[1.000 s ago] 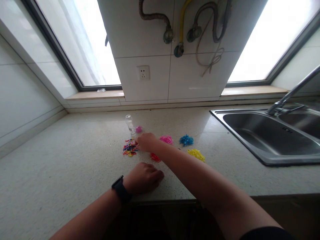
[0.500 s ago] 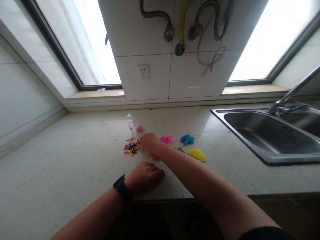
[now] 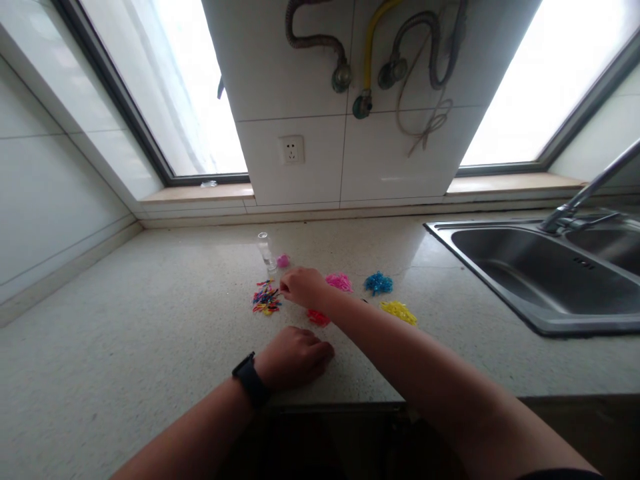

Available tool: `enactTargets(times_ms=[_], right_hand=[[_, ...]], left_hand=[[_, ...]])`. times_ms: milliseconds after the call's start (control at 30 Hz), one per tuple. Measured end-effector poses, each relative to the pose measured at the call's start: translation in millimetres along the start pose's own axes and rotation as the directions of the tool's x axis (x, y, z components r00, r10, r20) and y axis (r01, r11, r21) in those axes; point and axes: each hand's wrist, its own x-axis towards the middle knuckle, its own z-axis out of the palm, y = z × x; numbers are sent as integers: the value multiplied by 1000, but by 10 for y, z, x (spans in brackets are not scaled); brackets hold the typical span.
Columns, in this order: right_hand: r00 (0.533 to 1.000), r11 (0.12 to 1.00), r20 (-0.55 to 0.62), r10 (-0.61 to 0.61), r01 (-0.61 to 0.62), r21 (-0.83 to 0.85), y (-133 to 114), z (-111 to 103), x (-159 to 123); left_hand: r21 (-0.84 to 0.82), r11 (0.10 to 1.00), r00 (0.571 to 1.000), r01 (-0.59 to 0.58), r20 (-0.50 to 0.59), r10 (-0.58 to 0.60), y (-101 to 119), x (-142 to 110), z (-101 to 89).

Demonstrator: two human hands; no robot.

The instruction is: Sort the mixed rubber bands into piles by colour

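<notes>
My right hand [image 3: 304, 288] reaches across the counter, its fingers pinched at the right edge of a mixed pile of small coloured pieces [image 3: 267, 299]. Whatever sits between those fingertips is too small to make out. Beneath the right wrist lies a red pile [image 3: 319, 317], partly covered. My left hand [image 3: 295, 357], with a dark watch [image 3: 250, 377] on its wrist, rests curled near the counter's front edge; nothing shows in it. Pink pieces [image 3: 339, 283], blue pieces [image 3: 379, 283] and yellow pieces [image 3: 399, 312] lie in separate piles to the right.
Behind the mixed pile stands a clear bottle [image 3: 267, 252], with a small pink object [image 3: 283, 261] beside it. A steel sink [image 3: 530, 283] with a tap [image 3: 563, 217] is set into the counter [image 3: 150, 320] at right. The tiled wall carries a socket [image 3: 291, 150] and hoses.
The view has shifted slightly. My right hand has moved a little relative to the piles, so more of the red pile shows and less of the black pieces. The left hand stays put.
</notes>
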Motion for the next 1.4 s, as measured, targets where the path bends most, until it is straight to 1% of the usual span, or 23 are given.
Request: enactTargets(times_ms=[100, 167, 233, 333, 400, 467, 533, 600, 633, 700, 767, 867, 967, 1067, 1167, 1267, 1400], right_hand=[[997, 996, -78, -11, 17, 82, 48, -66, -93], [991, 986, -133, -1, 23, 163, 109, -113, -203], [981, 966, -188, 41, 9, 259, 192, -160, -372], [950, 909, -268, 158, -34, 414, 341, -220, -743], [907, 847, -320, 275, -70, 527, 434, -247, -1044], [853, 774, -333, 402, -123, 621, 502, -260, -1356], [794, 676, -302, 528, -177, 716, 529, -254, -1648], [746, 563, -258, 614, -185, 805, 507, -227, -1894], [725, 512, -233, 648, -187, 839, 477, -206, -1994], [699, 424, -180, 692, -191, 885, 396, -150, -2143], [693, 339, -119, 711, -190, 921, 310, -80, -2229], [693, 211, -30, 721, -178, 961, 239, 30, -2276], [670, 133, -8, 743, -136, 982, 251, 114, -2274], [647, 91, -16, 762, -83, 992, 283, 151, -2259], [644, 61, -18, 765, -45, 997, 280, 152, -2248], [644, 57, -31, 765, -19, 998, 255, 145, -2245], [629, 53, -47, 776, 10, 999, 240, 153, -2249]], left_hand=[[6, 1000, 1000, 9, -5, -9, -1, -8, 2], [-2, 1000, 1000, 16, -2, -16, -1, -17, 4], [-19, 1000, 1000, 17, 0, -17, -2, -25, 9], [-42, 999, 1000, 23, 0, -23, -6, -34, 20], [-47, 998, 1000, 28, 11, -28, -9, -39, 26], [-44, 998, 999, 36, 26, -35, -13, -43, 29], [-45, 998, 998, 39, 41, -37, -19, -48, 31], [-56, 998, 998, 33, 52, -30, -25, -54, 37], [-64, 998, 998, 28, 55, -24, -28, -57, 42], [-81, 996, 998, 26, 59, -21, -32, -63, 49], [-93, 995, 998, 26, 63, -20, -33, -66, 51], [-102, 994, 998, 23, 67, -17, -31, -64, 40], [-121, 992, 998, 19, 62, -12, -28, -58, 23], [-129, 991, 998, 17, 55, -10, -24, -56, 12], [-117, 993, 998, 22, 55, -16, -19, -62, 4], [-107, 994, 998, 22, 60, -16, -17, -71, 3], [-94, 995, 998, 20, 68, -14, -21, -74, 12]])
